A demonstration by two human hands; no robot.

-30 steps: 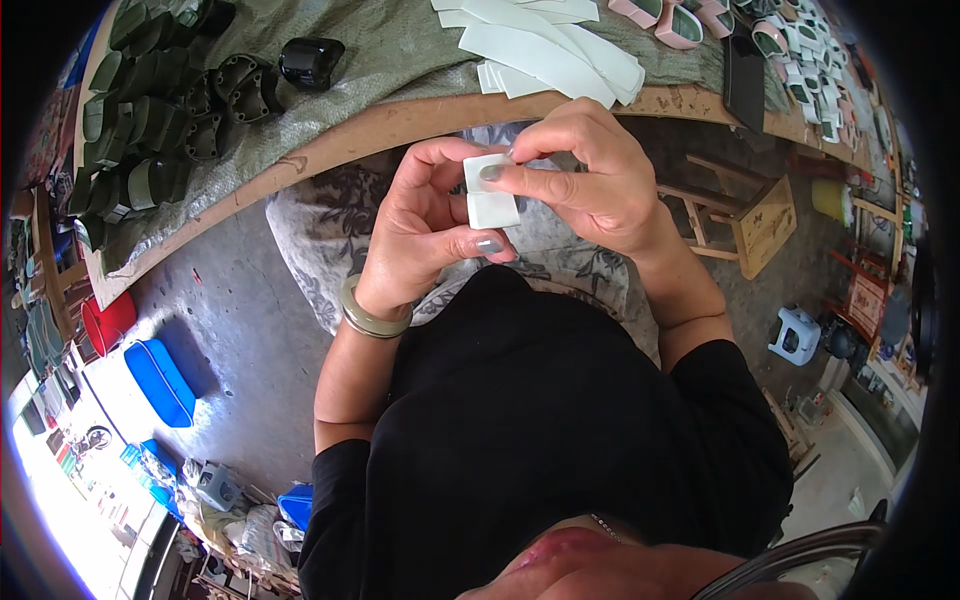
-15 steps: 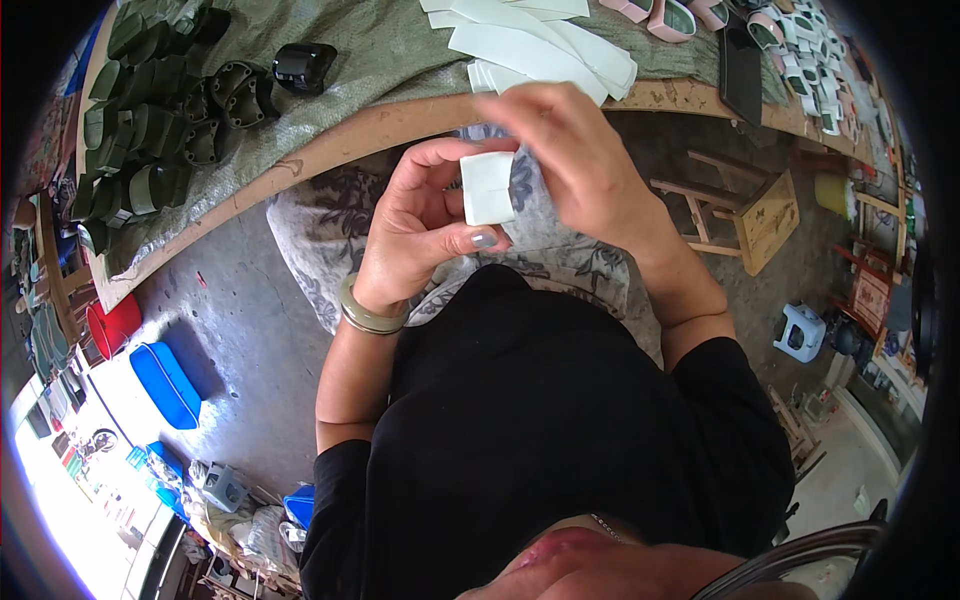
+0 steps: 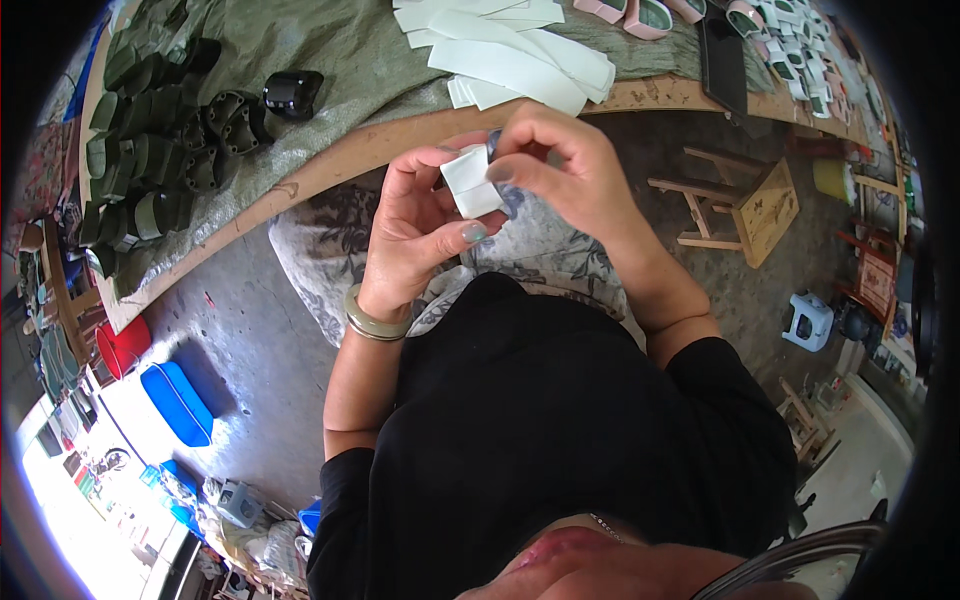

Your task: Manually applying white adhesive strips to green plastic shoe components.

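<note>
My left hand point(image 3: 405, 215) grips a small white square piece point(image 3: 472, 182) above my lap, thumb along its lower side and fingers behind it. A fold or seam line crosses the piece's pale face. At its right edge is my right hand point(image 3: 565, 170), with thumb and curled fingers closed on that edge. What lies between those fingertips is hidden. Grey patterned cloth point(image 3: 545, 240) covers my lap beneath both hands.
Long white strips point(image 3: 520, 70) lie fanned at the table's near edge point(image 3: 390, 145). Dark green curved parts point(image 3: 150, 165) and a glossy black one point(image 3: 293, 94) are on the left. Pink pieces point(image 3: 648, 18) and a dark flat slab point(image 3: 724, 62) sit right. A wooden stool point(image 3: 765, 212) stands on the floor.
My right hand has come down from above the piece, and its fingers have closed at the right edge. The white piece has tilted and shifted slightly left in my left hand.
</note>
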